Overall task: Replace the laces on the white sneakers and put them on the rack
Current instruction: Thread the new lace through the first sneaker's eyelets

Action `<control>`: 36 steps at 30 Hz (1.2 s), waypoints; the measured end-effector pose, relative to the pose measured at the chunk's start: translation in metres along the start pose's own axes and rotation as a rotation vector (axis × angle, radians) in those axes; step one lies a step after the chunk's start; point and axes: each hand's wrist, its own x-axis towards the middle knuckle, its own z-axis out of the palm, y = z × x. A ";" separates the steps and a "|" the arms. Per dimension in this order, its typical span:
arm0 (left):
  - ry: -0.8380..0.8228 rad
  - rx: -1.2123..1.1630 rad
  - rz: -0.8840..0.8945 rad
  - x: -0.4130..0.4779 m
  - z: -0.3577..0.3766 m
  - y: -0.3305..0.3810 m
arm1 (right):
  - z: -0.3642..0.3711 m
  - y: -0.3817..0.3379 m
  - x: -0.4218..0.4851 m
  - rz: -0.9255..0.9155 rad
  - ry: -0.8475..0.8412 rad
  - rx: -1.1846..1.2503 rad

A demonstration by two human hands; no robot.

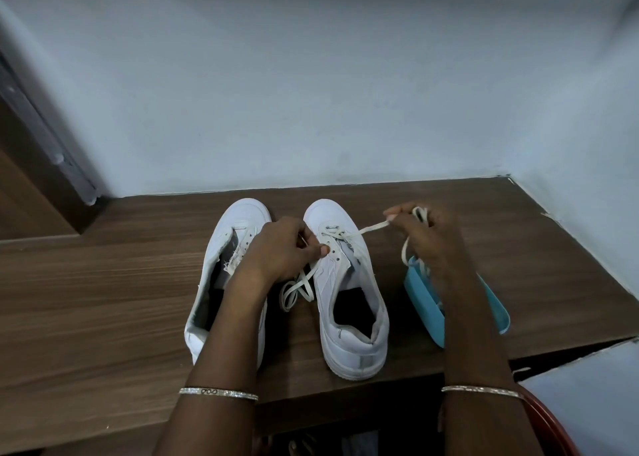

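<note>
Squarely on a brown wooden counter (103,282) against a pale wall sit two white sneakers, toes pointing at the wall. A person leans over them, a thin bangle on each wrist. The sneaker on their left (238,220) has bare eyelets and a gaping tongue. The sneaker on their right (345,272) carries a cream lace (371,229) through its lowest eyelets only. The left hand (280,248) rests on that shoe, its fingers (323,250) curled and pinching the lace at the eyelet row, apparently to steady the shoe. The right hand (427,237) pinches the other end and draws it taut out to the side, likely to take up slack. A spare loop hangs from it toward a blue tray (423,307) just beside the shoe. Loose lace lies between the sneakers. Lacing looks barely begun, and no rack is clearly in view.
</note>
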 end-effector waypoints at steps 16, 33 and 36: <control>-0.004 0.025 0.023 -0.002 0.001 0.009 | 0.031 0.003 0.001 -0.214 -0.211 -0.508; -0.006 0.017 0.020 -0.005 -0.004 0.010 | 0.044 -0.004 -0.009 0.075 -0.227 -0.476; -0.001 0.006 0.019 -0.004 -0.005 0.008 | 0.042 -0.003 -0.011 0.086 -0.205 -0.435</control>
